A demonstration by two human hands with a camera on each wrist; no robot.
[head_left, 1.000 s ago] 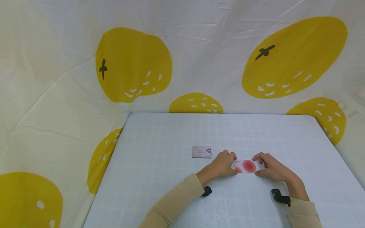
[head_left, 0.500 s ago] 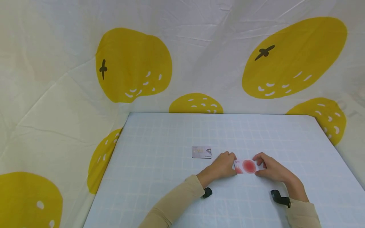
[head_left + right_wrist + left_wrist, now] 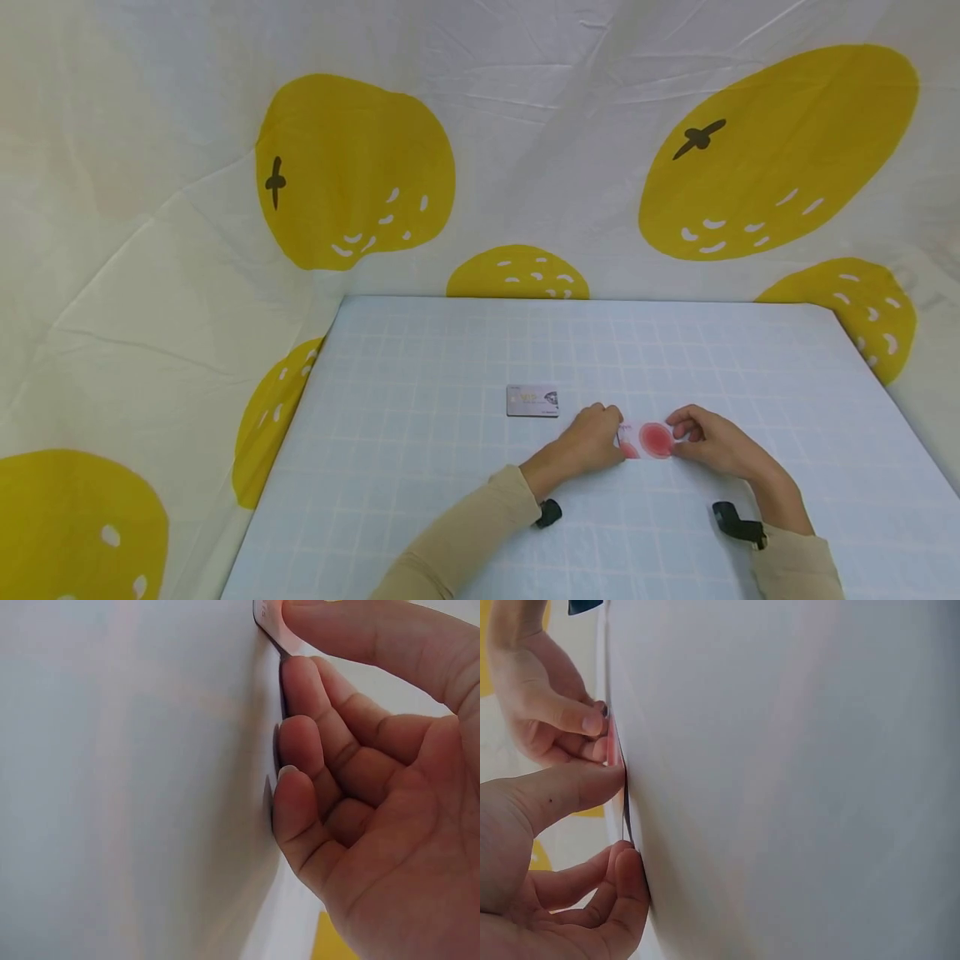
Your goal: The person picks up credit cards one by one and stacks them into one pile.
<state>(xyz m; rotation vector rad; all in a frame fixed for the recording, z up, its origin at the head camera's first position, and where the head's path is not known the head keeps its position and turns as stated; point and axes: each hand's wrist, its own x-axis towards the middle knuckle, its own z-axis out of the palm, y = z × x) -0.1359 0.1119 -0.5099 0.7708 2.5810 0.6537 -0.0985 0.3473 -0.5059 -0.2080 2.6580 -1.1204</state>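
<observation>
A small white card [image 3: 656, 440] with a red disc printed on it is at the table's middle right, between both hands. At its left end my left hand [image 3: 588, 439] pinches it, thumb at the near edge and fingers at the far edge. My right hand [image 3: 718, 442] has the right end between thumb and index finger. In the right wrist view the thumb lies over the card [image 3: 265, 613], while the other fingertips rest curled against the tabletop. From the left wrist the card is almost edge-on, low over the cloth or on it.
A grey-lilac card [image 3: 532, 401] with gold print lies flat to the left of the hands. Pale blue checked cloth [image 3: 420, 467] covers the table. Behind it hangs a white sheet [image 3: 540, 175] printed with yellow fruit. Black wrist cameras [image 3: 738, 525] sit near the sleeves.
My right thumb and fingers have drawn closer together over the card's right end. The left hand keeps its grip, and the card stays nearly in place.
</observation>
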